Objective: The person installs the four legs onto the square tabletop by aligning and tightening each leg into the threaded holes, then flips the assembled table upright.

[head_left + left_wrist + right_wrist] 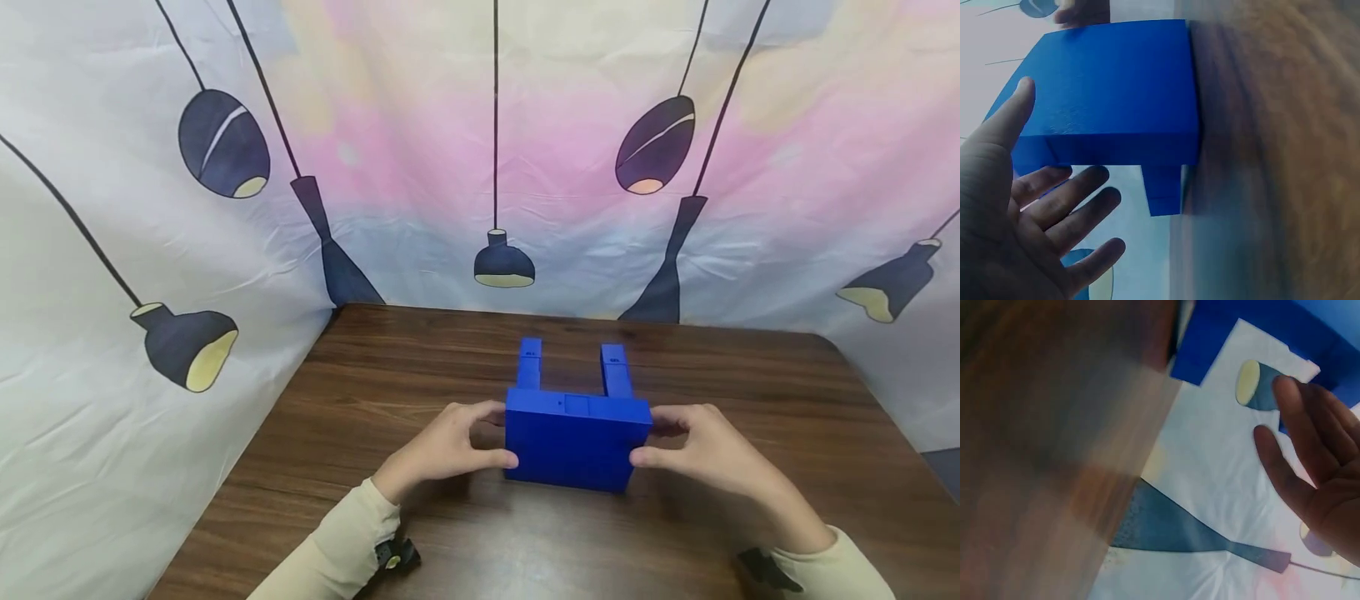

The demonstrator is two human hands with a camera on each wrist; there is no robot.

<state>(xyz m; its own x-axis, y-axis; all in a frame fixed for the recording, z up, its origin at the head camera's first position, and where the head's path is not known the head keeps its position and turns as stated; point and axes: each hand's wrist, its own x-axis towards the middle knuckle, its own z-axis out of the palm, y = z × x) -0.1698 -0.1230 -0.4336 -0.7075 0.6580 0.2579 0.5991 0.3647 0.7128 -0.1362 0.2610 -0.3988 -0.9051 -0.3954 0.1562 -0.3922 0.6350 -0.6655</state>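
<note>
A blue small stool (pixel 577 442) lies on its side on the wooden table, its broad seat upright and facing me. Two upper legs (pixel 530 367) point away at the back; a lower leg (pixel 1163 190) shows in the left wrist view. My left hand (pixel 442 442) is around the seat's left edge, thumb on the near side, straight and spread fingers behind. At the right edge my right hand (pixel 712 450) mirrors it, its thumb by the near face. In the right wrist view its fingers (pixel 1297 412) stretch behind the seat. Firm contact cannot be made out.
The dark wooden table (pixel 360 400) extends around the stool on all sides. A pastel cloth backdrop (pixel 420 125) printed with hanging lamps rises behind the table and along its sides.
</note>
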